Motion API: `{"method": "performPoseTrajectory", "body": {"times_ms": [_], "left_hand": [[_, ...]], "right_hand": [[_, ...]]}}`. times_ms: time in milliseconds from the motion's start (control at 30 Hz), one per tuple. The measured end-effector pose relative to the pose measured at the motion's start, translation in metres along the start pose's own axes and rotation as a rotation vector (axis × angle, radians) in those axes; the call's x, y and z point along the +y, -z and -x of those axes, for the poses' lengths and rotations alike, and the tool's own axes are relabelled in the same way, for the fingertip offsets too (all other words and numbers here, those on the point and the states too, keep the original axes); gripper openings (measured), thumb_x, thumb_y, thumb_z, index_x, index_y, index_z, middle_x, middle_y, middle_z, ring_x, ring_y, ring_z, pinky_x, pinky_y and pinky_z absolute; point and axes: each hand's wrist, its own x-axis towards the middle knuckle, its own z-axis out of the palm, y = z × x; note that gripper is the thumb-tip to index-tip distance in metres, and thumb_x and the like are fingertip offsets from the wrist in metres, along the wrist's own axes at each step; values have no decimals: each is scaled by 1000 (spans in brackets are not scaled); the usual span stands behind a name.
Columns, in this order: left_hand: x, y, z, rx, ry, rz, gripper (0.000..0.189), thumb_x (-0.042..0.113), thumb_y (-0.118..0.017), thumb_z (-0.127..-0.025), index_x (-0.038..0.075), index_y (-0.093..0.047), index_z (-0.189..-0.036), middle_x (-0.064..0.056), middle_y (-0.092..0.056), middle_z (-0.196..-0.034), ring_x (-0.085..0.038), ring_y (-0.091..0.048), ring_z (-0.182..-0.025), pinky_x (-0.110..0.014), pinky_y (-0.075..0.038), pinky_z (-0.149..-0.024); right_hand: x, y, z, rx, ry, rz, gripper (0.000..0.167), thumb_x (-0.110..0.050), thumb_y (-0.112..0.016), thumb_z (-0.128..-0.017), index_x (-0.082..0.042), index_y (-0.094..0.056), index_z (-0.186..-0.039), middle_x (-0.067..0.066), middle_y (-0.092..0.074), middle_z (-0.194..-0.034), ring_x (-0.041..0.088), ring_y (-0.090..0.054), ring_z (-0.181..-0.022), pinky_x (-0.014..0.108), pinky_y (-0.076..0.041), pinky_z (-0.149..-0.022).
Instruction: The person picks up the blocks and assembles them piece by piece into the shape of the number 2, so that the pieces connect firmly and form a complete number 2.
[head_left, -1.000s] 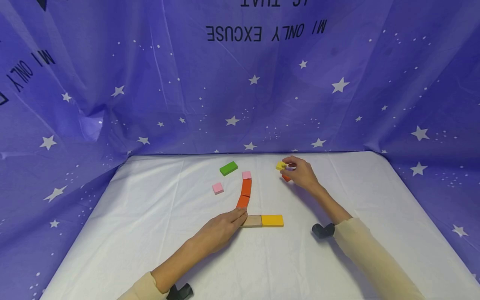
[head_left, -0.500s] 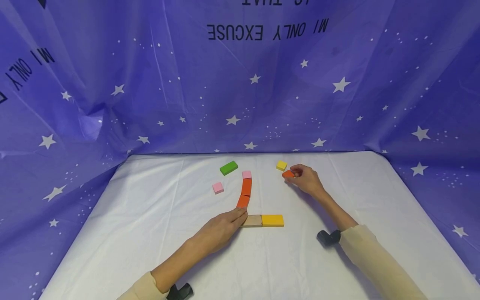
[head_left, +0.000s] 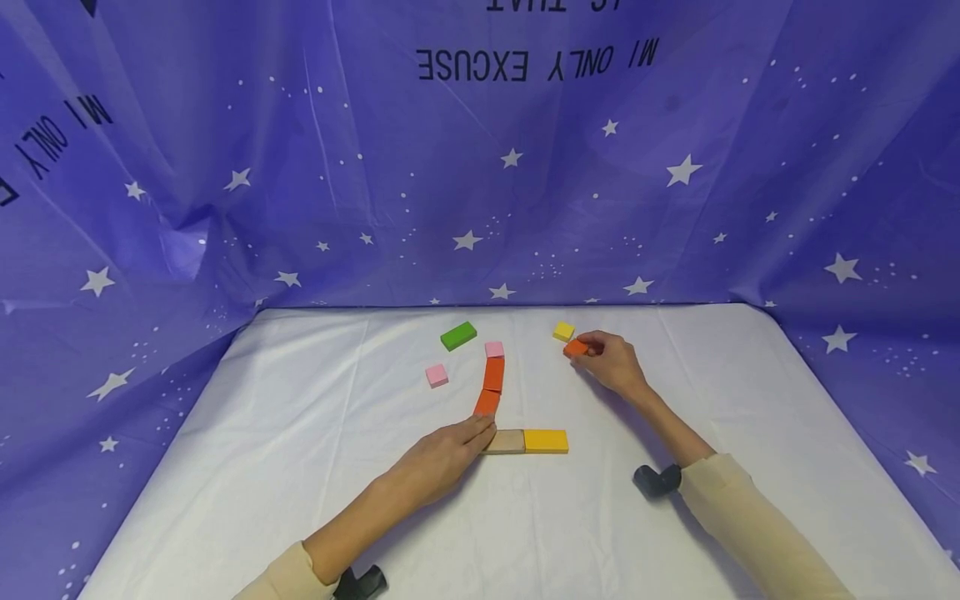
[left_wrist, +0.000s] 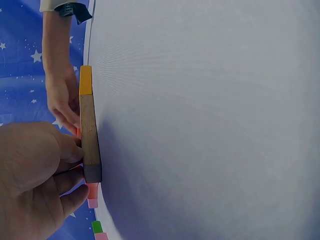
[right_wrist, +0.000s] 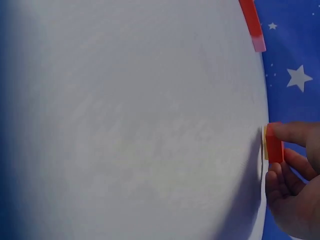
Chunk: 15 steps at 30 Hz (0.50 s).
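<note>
My right hand (head_left: 613,362) pinches a small orange block (head_left: 576,348) between thumb and fingers at the back right. In the right wrist view the orange block (right_wrist: 274,143) overlaps a yellow block (right_wrist: 265,144). My left hand (head_left: 446,457) lies with straight fingers over the left end of a plain wooden block (head_left: 507,442). The left wrist view shows its fingertips against the side of that wooden block (left_wrist: 90,130). End to end with the wood is a yellow-orange block (head_left: 546,441). Two orange-red blocks (head_left: 492,375) run back from my left fingertips to a pink block (head_left: 494,349).
A green block (head_left: 458,336) and a loose pink block (head_left: 437,376) lie left of the row. The small yellow block (head_left: 564,332) sits just behind my right fingertips. White cloth (head_left: 337,367) covers the table, and a purple star-patterned curtain (head_left: 405,192) hangs behind it.
My right hand has come back from beside the small yellow block, slightly toward me, and now pinches the small orange one. My left hand has stayed in place.
</note>
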Motion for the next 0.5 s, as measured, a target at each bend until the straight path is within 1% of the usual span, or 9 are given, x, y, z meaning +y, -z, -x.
{"method": "performPoseTrajectory", "body": {"times_ms": [100, 200, 367, 500], "left_hand": [[-1, 0, 0, 2, -1, -4, 41, -2, -64, -93, -3, -60, -134, -17, -55, -141, -27, -55, -128, -35, -47, -104], [-1, 0, 0, 3, -2, -3, 41, -2, -65, -93, -3, -60, -134, -17, -55, -141, -27, -55, -128, -35, -47, -104], [-1, 0, 0, 3, -3, -4, 42, -2, -65, -92, -3, -60, -134, -17, -55, -141, -27, -55, -128, -34, -47, -104], [-1, 0, 0, 6, -8, -7, 42, -2, -66, -92, -3, -61, -133, -17, -55, -141, -27, -55, -127, -34, -47, -104]], "right_hand": [[-7, -1, -2, 4, 51, -10, 39, -9, -79, -84, 4, -69, -120, 18, -70, -103, 28, -62, -88, 37, -53, -77], [-16, -2, -7, -3, 96, -31, 40, -7, -78, -85, 3, -69, -122, 19, -70, -109, 31, -65, -92, 41, -56, -80], [-33, -8, -17, -28, 140, -64, 40, -5, -75, -86, 0, -69, -125, 19, -67, -119, 33, -66, -100, 44, -57, -84], [-47, -14, -25, -54, 170, -73, 39, -3, -73, -87, 1, -68, -125, 20, -66, -122, 34, -65, -103, 44, -56, -88]]}}
